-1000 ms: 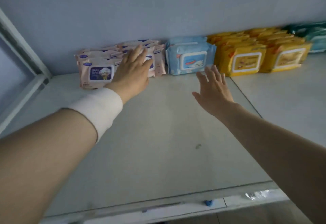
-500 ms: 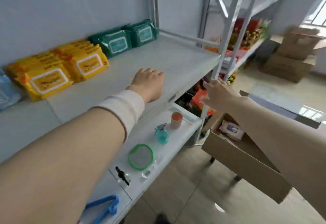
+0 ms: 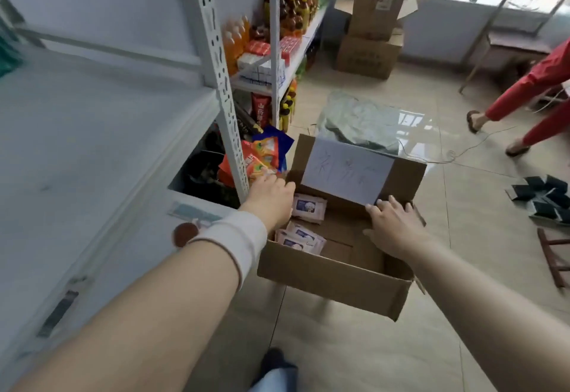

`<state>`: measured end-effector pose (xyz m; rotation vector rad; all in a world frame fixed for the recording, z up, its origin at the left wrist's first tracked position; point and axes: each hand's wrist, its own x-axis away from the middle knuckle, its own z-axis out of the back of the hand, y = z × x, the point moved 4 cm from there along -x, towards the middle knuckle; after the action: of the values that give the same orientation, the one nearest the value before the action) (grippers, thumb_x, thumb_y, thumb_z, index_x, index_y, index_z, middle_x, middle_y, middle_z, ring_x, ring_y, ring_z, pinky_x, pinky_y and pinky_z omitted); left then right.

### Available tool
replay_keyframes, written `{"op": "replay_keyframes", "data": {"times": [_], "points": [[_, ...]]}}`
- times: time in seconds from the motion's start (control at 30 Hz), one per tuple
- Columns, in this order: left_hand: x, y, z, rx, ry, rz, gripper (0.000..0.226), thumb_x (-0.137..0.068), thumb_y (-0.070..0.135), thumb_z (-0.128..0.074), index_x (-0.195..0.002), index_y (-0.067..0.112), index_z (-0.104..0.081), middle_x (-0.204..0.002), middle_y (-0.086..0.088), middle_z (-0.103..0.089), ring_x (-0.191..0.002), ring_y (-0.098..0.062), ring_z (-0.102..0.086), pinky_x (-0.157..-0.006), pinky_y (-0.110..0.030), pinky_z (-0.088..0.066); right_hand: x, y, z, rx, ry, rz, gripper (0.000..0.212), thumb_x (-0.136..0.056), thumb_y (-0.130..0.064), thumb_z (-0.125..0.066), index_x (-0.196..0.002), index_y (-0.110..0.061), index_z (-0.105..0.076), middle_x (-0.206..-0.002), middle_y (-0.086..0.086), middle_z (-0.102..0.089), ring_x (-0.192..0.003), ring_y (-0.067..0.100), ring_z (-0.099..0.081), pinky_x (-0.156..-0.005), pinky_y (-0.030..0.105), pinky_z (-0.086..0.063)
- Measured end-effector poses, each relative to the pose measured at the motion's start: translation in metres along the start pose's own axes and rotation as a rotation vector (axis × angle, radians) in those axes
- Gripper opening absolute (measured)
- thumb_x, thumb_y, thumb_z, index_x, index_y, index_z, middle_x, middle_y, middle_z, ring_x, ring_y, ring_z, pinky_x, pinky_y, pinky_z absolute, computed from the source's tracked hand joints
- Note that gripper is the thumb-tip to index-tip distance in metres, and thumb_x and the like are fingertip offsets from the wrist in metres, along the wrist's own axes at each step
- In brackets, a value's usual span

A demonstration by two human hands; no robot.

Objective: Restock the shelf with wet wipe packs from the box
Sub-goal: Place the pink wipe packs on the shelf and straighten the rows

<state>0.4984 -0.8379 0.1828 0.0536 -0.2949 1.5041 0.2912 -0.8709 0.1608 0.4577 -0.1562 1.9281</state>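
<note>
A second ago both hands were at the back of the shelf (image 3: 92, 145), the left flat on the pink row there. Now they have swung away to the box (image 3: 333, 280), which sits just beyond the shelf's front right corner. That suggests one round of placing is over and the next pick-up is beginning; nothing has been lifted yet.

The left hand (image 3: 271, 197) reaches into the box's far left corner, knuckles up, just beside the packs (image 3: 308, 206). Its fingers are hidden, so whether it already grasps one cannot be told. The right hand (image 3: 391, 225) hovers over the box's right side with fingers spread and straight, holding nothing, its tips at the lower edge of the paper (image 3: 345, 172) taped on the far flap.

By count: one box, one sheet of paper, two hands, and three packs visible inside. One lies at the far left corner and two overlap along the left wall. More may lie hidden under the left wrist. Much of the box floor shows bare cardboard, so the stock looks nearly used up.
</note>
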Motion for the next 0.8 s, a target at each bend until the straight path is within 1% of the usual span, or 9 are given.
{"op": "replay_keyframes", "data": {"times": [0.13, 0.23, 0.3, 0.37, 0.5, 0.57, 0.63, 0.73, 0.8], "points": [[-0.064, 0.037, -0.05, 0.02, -0.152, -0.102, 0.047, -0.092, 0.031, -0.048, -0.136, 0.016, -0.038, -0.134, -0.007, -0.05, -0.123, -0.026, -0.046, -0.099, -0.039, -0.039, -0.037, 0.038, -0.063, -0.08, -0.164, -0.058, 0.058, -0.096, -0.039, -0.042, -0.146, -0.017, -0.024, -0.154, 0.009, -0.024, -0.145, 0.031, -0.011, -0.115, 0.05, -0.016], [-0.104, 0.054, -0.098, 0.117, -0.264, -0.085, 0.054, -0.091, 0.035, -0.049, -0.14, 0.017, -0.034, -0.137, -0.007, -0.048, -0.124, -0.025, -0.046, -0.1, -0.038, -0.039, -0.07, 0.053, -0.114, -0.159, -0.285, -0.054, 0.056, -0.097, -0.037, -0.039, -0.146, -0.016, -0.023, -0.154, 0.008, -0.023, -0.145, 0.03, -0.012, -0.115, 0.049, -0.016], [-0.12, 0.059, -0.131, 0.224, -0.363, -0.02, 0.055, -0.089, 0.037, -0.05, -0.139, 0.018, -0.035, -0.135, -0.006, -0.05, -0.122, -0.025, -0.048, -0.099, -0.038, -0.04, -0.084, 0.055, -0.145, -0.191, -0.385, -0.016, 0.056, -0.097, -0.036, -0.038, -0.146, -0.014, -0.023, -0.153, 0.008, -0.027, -0.144, 0.029, -0.015, -0.114, 0.046, -0.019], [-0.135, 0.059, -0.164, 0.301, -0.433, 0.078, 0.056, -0.088, 0.039, -0.052, -0.138, 0.018, -0.037, -0.134, -0.006, -0.052, -0.12, -0.026, -0.05, -0.098, -0.039, -0.041, -0.097, 0.052, -0.175, -0.239, -0.426, 0.016, 0.058, -0.096, -0.039, -0.039, -0.146, -0.013, -0.025, -0.149, 0.007, -0.033, -0.14, 0.027, -0.023, -0.112, 0.041, -0.024], [-0.17, 0.053, -0.227, 0.491, -0.563, 0.277, 0.063, -0.088, 0.039, -0.053, -0.143, 0.018, -0.029, -0.139, -0.007, -0.048, -0.125, -0.027, -0.047, -0.101, -0.039, -0.04, -0.137, 0.038, -0.226, -0.431, -0.548, -0.003, 0.06, -0.096, -0.042, -0.041, -0.146, -0.014, -0.024, -0.144, 0.007, -0.04, -0.135, 0.023, -0.034, -0.107, 0.03, -0.028], [-0.196, 0.051, -0.261, 0.611, -0.582, 0.366, 0.069, -0.088, 0.037, -0.056, -0.145, 0.019, -0.023, -0.144, -0.007, -0.042, -0.129, -0.027, -0.043, -0.104, -0.041, -0.038, -0.166, 0.024, -0.255, -0.526, -0.585, -0.014, 0.061, -0.095, -0.042, -0.043, -0.146, -0.015, -0.023, -0.142, 0.006, -0.04, -0.132, 0.021, -0.038, -0.103, 0.028, -0.033], [-0.23, 0.045, -0.301, 0.649, -0.574, 0.406, 0.075, -0.087, 0.034, -0.059, -0.147, 0.016, -0.017, -0.147, -0.01, -0.036, -0.133, -0.028, -0.038, -0.107, -0.041, -0.034, -0.201, 0.006, -0.288, -0.636, -0.627, -0.034, 0.063, -0.094, -0.04, -0.046, -0.146, -0.015, -0.023, -0.142, 0.006, -0.039, -0.132, 0.021, -0.038, -0.104, 0.028, -0.033], [-0.286, 0.038, -0.358, 0.588, -0.533, 0.389, 0.077, -0.087, 0.03, -0.06, -0.147, 0.012, -0.014, -0.143, -0.019, -0.035, -0.131, -0.034, -0.036, -0.107, -0.042, -0.031, -0.25, -0.016, -0.344, -0.792, -0.693, -0.157, 0.067, -0.089, -0.04, -0.056, -0.144, -0.015, -0.026, -0.143, 0.008, -0.04, -0.132, 0.023, -0.04, -0.105, 0.029, -0.033], [-0.325, 0.036, -0.389, 0.553, -0.488, 0.358, 0.076, -0.087, 0.027, -0.058, -0.147, 0.014, -0.012, -0.143, -0.019, -0.032, -0.131, -0.035, -0.034, -0.108, -0.044, -0.031, -0.277, -0.031, -0.38, -0.889, -0.749, -0.236, 0.068, -0.087, -0.041, -0.06, -0.141, -0.013, -0.032, -0.14, 0.009, -0.046, -0.128, 0.024, -0.045, -0.103, 0.029, -0.036]]}}
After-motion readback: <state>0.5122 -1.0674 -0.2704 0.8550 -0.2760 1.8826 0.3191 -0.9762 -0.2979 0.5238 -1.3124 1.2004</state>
